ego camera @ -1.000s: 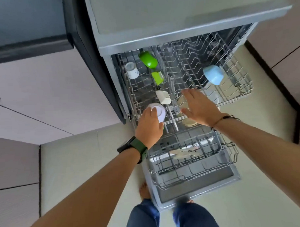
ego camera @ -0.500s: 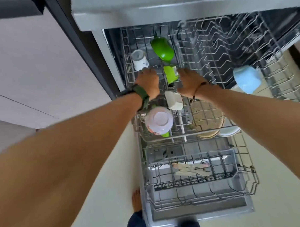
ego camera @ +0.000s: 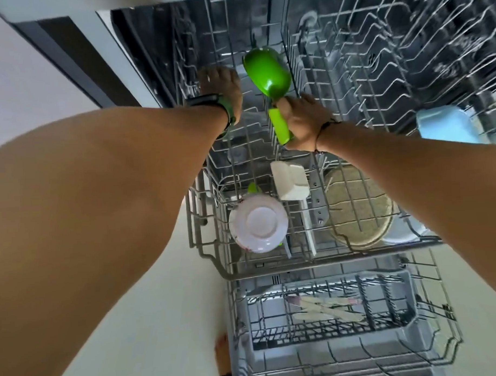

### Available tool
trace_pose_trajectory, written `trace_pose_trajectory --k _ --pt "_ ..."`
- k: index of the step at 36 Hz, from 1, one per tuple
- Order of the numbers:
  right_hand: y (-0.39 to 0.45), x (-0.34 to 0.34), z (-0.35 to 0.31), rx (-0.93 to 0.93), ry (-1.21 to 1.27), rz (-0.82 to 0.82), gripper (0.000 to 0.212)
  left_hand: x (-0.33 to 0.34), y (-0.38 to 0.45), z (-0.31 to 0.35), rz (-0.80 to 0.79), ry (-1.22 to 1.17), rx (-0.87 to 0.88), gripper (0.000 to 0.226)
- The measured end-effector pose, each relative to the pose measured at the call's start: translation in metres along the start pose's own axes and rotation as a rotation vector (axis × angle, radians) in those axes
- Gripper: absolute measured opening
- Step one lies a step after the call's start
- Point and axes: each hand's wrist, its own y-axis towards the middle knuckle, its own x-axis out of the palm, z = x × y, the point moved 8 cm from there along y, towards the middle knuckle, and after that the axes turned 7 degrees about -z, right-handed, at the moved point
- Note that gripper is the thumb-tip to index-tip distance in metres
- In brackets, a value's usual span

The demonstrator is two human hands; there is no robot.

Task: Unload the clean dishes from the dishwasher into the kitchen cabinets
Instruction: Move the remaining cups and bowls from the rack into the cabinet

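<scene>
Green scoop (ego camera: 268,74) handle in right hand (ego camera: 302,124), left hand (ego camera: 222,87) alongside

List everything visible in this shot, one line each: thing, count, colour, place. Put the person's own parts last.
Upper rack: one, grey wire, pulled out of the dishwasher.
Lower rack: one, grey wire, below the upper rack, nearer the person.
Green scoop: one, bright green, upper rack, far end.
White bowl: one, white, upside down, upper rack near left.
White container: one, off-white, upper rack, right of the bowl.
Beige plate: one, beige, beneath the upper rack wires, right.
Blue cup: one, pale blue, right edge.
Utensils: several, pale, lying in the lower rack.
Left hand: watch on wrist; what it holds is hidden.
Right hand: grip on the scoop's handle.
</scene>
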Motion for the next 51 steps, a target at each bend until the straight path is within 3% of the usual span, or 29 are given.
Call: trace_pose_trajectory --k 7,12,15,20,26,31,36,43,51 --pt "-0.005 -0.009 0.015 0.019 0.295 0.081 0.087 -0.008 0.001 -0.011 0.014 -0.072 0.018 0.050" --pt "-0.022 -0.014 0.013 0.057 0.558 0.015 0.063 -0.025 -0.020 -0.005 -0.039 -0.256 0.035 0.079" --pt "-0.042 -0.031 0.012 0.079 0.470 0.084 0.081 -0.038 -0.043 -0.001 -0.024 -0.454 0.026 0.090" --pt "-0.083 -0.060 -0.001 0.033 0.388 0.121 0.084 -0.056 -0.093 0.005 -0.087 -0.731 0.028 0.094" --pt "-0.134 -0.100 -0.018 0.028 0.355 0.117 0.074 -0.092 -0.162 -0.007 -0.160 -0.723 0.085 0.096" --pt "-0.176 -0.142 -0.051 -0.042 0.349 0.063 0.062 -0.126 -0.240 -0.032 -0.168 -0.743 0.123 0.072" --pt "-0.212 -0.211 -0.109 -0.089 0.261 0.038 0.085 -0.166 -0.309 -0.086 -0.074 -0.718 0.153 0.056" --pt "-0.224 -0.340 -0.211 -0.105 0.223 0.231 0.076 -0.234 -0.411 -0.212 0.067 -0.897 0.111 0.049" --pt "-0.204 -0.475 -0.349 -0.119 0.287 0.433 0.074 -0.278 -0.518 -0.366 0.146 -0.927 -0.042 0.066"
